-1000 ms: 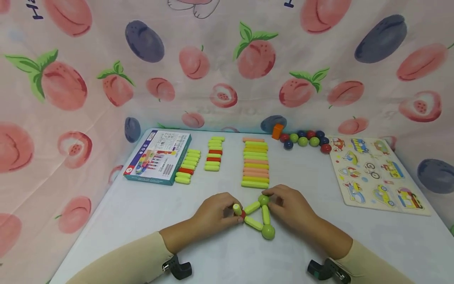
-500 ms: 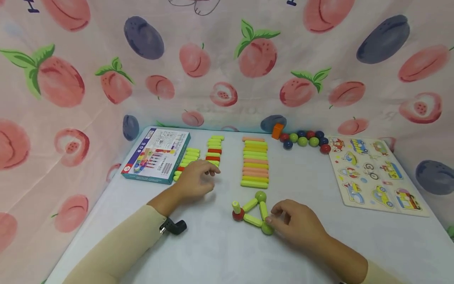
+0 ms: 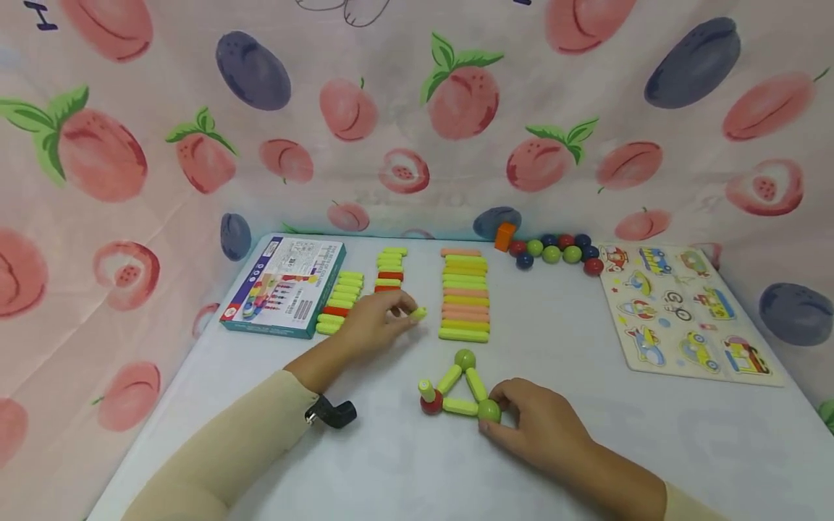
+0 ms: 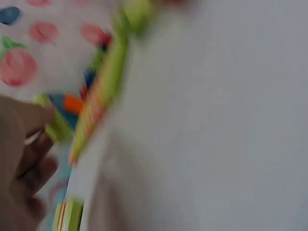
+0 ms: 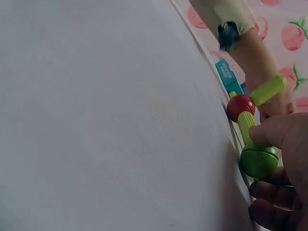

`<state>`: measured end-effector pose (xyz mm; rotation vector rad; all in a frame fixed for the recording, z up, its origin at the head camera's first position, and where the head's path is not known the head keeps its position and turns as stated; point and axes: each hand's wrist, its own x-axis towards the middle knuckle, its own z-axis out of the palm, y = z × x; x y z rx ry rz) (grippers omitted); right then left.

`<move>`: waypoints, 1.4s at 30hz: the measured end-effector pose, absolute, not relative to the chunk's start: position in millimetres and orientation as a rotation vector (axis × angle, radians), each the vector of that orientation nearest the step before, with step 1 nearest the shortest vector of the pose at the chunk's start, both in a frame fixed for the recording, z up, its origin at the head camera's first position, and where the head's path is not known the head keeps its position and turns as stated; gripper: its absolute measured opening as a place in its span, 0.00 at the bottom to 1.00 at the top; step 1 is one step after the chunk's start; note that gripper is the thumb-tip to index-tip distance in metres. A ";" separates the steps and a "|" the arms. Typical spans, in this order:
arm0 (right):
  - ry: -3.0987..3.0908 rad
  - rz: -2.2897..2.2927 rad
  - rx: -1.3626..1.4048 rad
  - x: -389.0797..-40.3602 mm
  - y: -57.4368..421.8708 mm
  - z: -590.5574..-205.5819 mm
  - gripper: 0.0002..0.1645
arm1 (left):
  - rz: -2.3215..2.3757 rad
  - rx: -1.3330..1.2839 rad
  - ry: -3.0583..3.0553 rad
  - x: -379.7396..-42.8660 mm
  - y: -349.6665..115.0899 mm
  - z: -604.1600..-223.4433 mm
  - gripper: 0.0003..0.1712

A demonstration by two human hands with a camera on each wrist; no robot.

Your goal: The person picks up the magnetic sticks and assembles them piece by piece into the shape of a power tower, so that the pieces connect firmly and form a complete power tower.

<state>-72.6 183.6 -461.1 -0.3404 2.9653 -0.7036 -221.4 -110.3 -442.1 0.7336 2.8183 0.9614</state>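
Observation:
A short yellow-green stick [image 3: 418,314] is pinched between the thumb and fingers of my left hand [image 3: 374,322], close to the short stick rows. My right hand [image 3: 544,427] holds the green ball [image 3: 489,411] at the near right corner of a flat triangle. Yellow-green sticks [image 3: 460,407] join this ball to a red ball [image 3: 431,402] on the left and another green ball [image 3: 465,359] at the far corner. From the red ball a further stick [image 3: 426,391] points upward. In the right wrist view my thumb lies against the green ball [image 5: 260,161].
A column of long coloured sticks [image 3: 464,293] lies mid-table, with rows of short sticks [image 3: 389,269] to its left. Beyond them is a flat box [image 3: 287,286]. Loose balls [image 3: 551,254], an orange block [image 3: 504,236] and a picture puzzle board [image 3: 691,315] are at the right.
My left hand let go of the red ball, went to the short sticks and picked one up. My right hand moved from the far green ball to the near one; the triangle turned slightly.

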 end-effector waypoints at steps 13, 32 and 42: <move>2.954 -0.780 -0.423 -77.2 182.3 -462.0 0.21 | 1.531 0.707 2.185 -189.0 -67.9 -466.8 0.09; 2.915 -0.962 -0.408 -129.9 191.5 -456.6 0.18 | 1.300 0.863 2.495 -141.4 -96.1 -476.7 0.15; 2.775 -1.045 -0.298 -112.6 213.7 -459.5 0.15 | 1.115 0.925 2.309 -160.0 -116.2 -454.8 0.19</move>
